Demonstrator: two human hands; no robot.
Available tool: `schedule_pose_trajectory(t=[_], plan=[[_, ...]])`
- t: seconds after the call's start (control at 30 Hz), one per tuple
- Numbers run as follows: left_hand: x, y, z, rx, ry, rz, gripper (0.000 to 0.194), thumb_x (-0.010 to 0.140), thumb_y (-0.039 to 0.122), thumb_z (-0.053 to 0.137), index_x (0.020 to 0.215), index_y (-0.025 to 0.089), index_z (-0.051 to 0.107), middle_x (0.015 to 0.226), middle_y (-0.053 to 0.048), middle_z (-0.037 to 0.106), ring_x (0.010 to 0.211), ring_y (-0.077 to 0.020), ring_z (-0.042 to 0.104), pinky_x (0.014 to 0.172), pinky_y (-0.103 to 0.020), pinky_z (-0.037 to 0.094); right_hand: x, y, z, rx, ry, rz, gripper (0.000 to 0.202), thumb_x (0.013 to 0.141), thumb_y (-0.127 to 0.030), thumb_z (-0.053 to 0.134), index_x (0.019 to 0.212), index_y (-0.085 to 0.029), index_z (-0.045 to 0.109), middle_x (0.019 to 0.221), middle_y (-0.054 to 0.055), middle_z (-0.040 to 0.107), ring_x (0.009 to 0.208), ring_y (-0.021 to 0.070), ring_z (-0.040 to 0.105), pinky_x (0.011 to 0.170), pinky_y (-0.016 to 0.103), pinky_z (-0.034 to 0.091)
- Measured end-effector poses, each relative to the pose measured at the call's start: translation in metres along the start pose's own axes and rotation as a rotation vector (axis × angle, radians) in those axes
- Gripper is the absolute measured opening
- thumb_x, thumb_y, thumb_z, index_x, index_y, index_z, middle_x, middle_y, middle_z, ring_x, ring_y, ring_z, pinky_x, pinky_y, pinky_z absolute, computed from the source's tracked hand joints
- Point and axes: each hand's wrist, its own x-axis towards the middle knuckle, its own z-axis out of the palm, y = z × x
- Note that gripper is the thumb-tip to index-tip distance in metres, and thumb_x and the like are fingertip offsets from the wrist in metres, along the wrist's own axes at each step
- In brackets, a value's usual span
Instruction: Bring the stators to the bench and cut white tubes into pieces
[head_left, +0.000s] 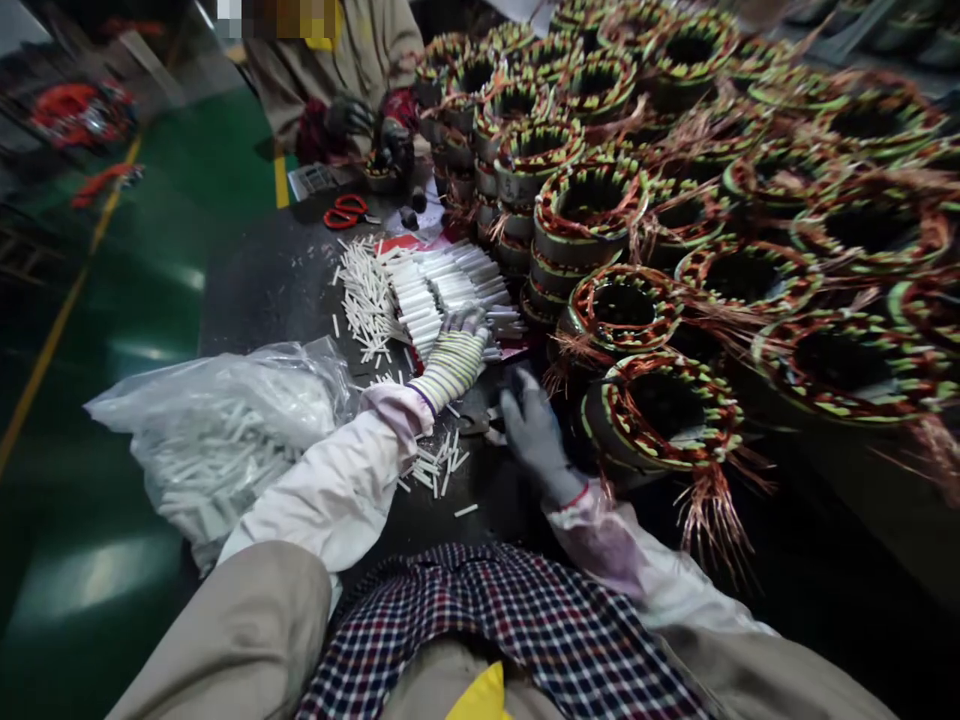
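Observation:
My left hand (452, 362), in a striped glove, lies on the near side of a pile of long white tubes (442, 285); its fingertips are too unclear to tell whether they grip one. Short cut white tubes (367, 295) are heaped left of the pile, and more short pieces (439, 465) are scattered just below my left hand. My right hand (534, 430), in a grey glove, is over the dark table right of a small metal tool (474, 427). Its fingers are blurred and partly in shadow, and nothing can be made out in them.
Wire-wound stator rings (660, 410) stand stacked along the right. A clear bag of white tubes (232, 430) lies at the left. Red-handled scissors (347, 211) rest farther back, near the gloved hands of another person (352, 120). Loose copper wire ends (716, 520) hang beside my right arm.

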Motion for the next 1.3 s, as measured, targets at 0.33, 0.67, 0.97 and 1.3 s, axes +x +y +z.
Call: schedule_pose_trajectory(t=[0.33,0.67,0.97,1.3], plan=[[-0.003,-0.008,0.007,-0.064,0.063,-0.038,0.046,0.088,0.028,0.062,0.133,0.020,0.060,0.157,-0.007,0.042,0.149,-0.0286,0.030,0.126,-0.047,0.022,-0.018,-0.004,-0.011,-0.574,-0.314,-0.284,0.054,0.095,-0.041,0.053,0.138,-0.009,0.058,0.147,0.019,0.052,0.142,0.0342,0.036,0.120,0.052,0.018],[-0.071,-0.029,0.002,-0.140,0.002,-0.089,0.031,0.095,0.029,0.051,0.115,0.021,0.073,0.114,-0.010,0.068,0.111,-0.0258,0.061,0.099,-0.038,0.048,-0.015,-0.011,-0.011,-0.621,-0.359,-0.265,0.060,0.094,-0.045,0.053,0.141,-0.008,0.055,0.147,0.020,0.051,0.137,0.0368,0.039,0.116,0.052,0.021],[-0.129,-0.012,0.029,-0.097,-0.201,-0.086,0.032,0.092,0.030,0.053,0.111,0.020,0.075,0.117,-0.013,0.066,0.103,-0.0289,0.064,0.091,-0.042,0.050,-0.011,-0.004,0.002,-0.624,-0.250,-0.262,0.056,0.093,-0.043,0.052,0.135,-0.006,0.058,0.141,0.022,0.056,0.132,0.0358,0.042,0.113,0.051,0.026],[-0.153,-0.098,0.040,-0.223,0.156,-0.665,0.056,0.091,0.014,0.042,0.147,0.017,0.049,0.150,-0.009,0.051,0.136,-0.0207,0.050,0.115,-0.033,0.041,-0.007,-0.086,0.026,-0.518,-0.455,-0.405,0.037,0.099,-0.027,0.041,0.125,-0.017,0.066,0.122,0.016,0.066,0.108,0.0266,0.061,0.094,0.037,0.044]])
